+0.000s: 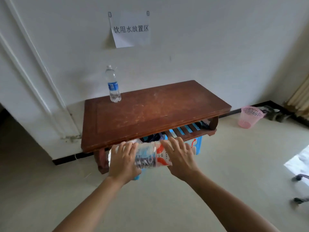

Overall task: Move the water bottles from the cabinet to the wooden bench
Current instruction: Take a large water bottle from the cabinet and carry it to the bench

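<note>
A clear water bottle [113, 84] with a blue label stands upright at the back left corner of the brown wooden bench [150, 111]. In front of the bench's near edge I hold a plastic-wrapped pack of water bottles [150, 156] with a white and red label, lying sideways. My left hand [124, 159] grips its left end and my right hand [179, 155] grips its right end, fingers curled over the top. No cabinet shows in this view.
A paper sign [130, 29] hangs on the white wall above the bench. Blue items [184, 129] sit on the bench's lower slatted shelf. A pink mesh bin [250, 116] stands on the floor at right. Chair wheels [301, 178] show at the far right edge.
</note>
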